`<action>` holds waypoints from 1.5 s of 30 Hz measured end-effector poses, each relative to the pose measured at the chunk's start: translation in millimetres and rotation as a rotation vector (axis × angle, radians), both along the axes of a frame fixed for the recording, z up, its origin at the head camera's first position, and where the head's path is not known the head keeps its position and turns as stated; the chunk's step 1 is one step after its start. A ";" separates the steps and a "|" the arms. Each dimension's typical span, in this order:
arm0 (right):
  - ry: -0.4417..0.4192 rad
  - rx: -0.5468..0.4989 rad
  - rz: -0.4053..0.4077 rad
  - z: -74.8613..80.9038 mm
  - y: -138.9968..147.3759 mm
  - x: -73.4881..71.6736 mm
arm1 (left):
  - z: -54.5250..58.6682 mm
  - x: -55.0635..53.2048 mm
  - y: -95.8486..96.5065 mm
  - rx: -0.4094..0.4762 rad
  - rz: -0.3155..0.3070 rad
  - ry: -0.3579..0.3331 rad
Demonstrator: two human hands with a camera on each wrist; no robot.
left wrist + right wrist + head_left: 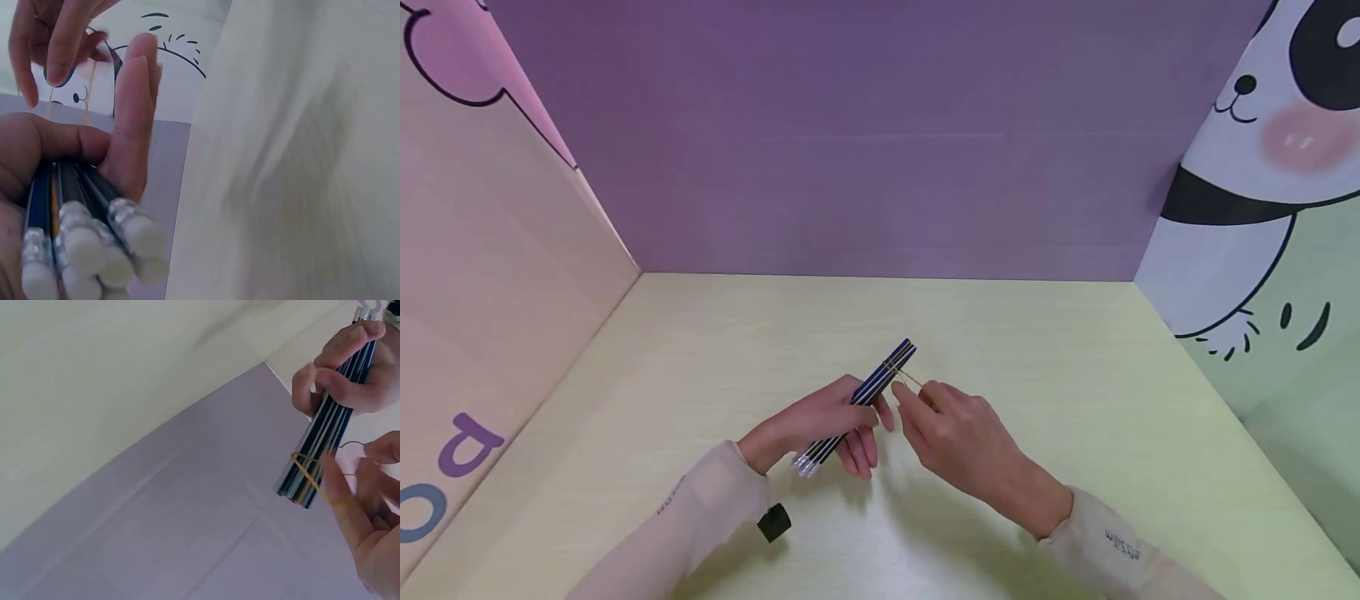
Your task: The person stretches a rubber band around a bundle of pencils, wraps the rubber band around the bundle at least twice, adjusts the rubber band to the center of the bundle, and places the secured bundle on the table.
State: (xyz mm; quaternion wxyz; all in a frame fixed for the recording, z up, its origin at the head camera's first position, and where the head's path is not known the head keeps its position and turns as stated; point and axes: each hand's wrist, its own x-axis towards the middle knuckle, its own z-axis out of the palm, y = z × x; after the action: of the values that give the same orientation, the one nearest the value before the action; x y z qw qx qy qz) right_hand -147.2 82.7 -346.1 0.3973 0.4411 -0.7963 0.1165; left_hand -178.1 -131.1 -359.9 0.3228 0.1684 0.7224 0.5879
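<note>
A bundle of dark blue, light-striped pencils [880, 382] lies slanted in my left hand [827, 414], which grips it around the middle with the thumb across the top. White erasers [84, 250] in silvery ferrules sit at the end nearest me. Around the far end loops a thin yellow rubber band [306, 472]. My right hand [962, 433], just right of that end, has its fingers curled and hooked in the band, drawing it out taut from the pencils. In the left wrist view two stretched strands run up to the right fingers [62, 56].
Both hands are above a pale wood-look table [760, 333]. A purple wall [880, 150] closes off the back, with a pink panel [490, 250] on the left and a panda-printed panel [1262, 250] on the right. A small black block [774, 522] sticks out at the left cuff.
</note>
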 end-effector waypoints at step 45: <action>-0.524 -0.265 0.259 25.0 21.6 -14.6 | 9.0 0.2 -6.6 0.244 -0.253 -0.062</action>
State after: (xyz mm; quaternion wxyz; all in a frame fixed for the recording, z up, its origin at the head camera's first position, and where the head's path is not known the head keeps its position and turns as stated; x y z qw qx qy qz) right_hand -161.8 104.3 -321.1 0.2146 0.4381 -0.7867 0.3783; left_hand -177.9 -137.7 -350.8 0.3936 0.2775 0.6083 0.6310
